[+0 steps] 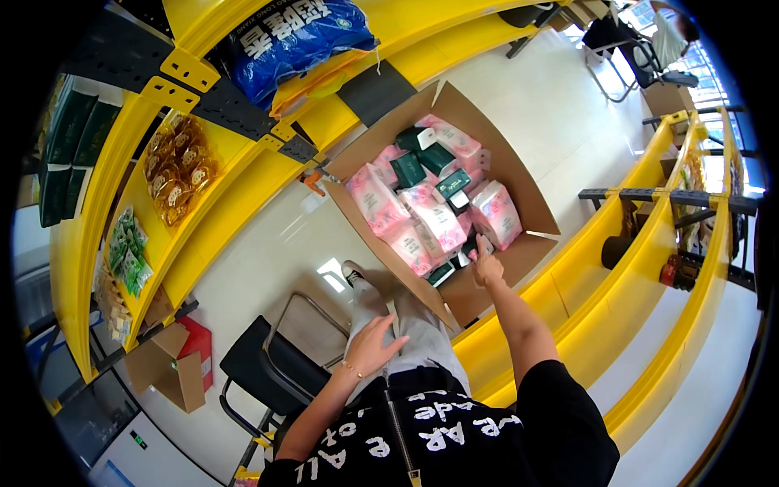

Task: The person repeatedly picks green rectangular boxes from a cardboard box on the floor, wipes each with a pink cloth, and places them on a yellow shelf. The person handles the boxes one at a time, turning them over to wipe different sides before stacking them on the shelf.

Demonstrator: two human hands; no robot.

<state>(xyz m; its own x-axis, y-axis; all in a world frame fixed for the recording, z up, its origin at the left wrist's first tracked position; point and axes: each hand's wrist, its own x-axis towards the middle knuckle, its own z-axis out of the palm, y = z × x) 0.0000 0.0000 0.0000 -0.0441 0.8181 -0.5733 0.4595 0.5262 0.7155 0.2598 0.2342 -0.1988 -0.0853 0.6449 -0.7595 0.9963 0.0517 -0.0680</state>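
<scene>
My right hand (488, 266) reaches over the near right part of a large open cardboard box (519, 174), its fingers stretched out beside a pink-and-white tissue pack (496, 214). No pack is visibly gripped in it. The box holds several such pink packs and dark green tissue packs (408, 170), piled loosely and at angles. Nearer to me, my left hand (375, 347) hangs in front of my legs, fingers apart and nothing in it. A bracelet circles that wrist.
Yellow shelving (243, 183) on the left carries wrapped brown goods (178, 170), green packets (128, 253) and a blue sack (300, 45). More yellow shelves (568, 325) stand close on the right. A black chair (264, 361) and a smaller carton (166, 365) stand at left; a person (672, 39) is far right.
</scene>
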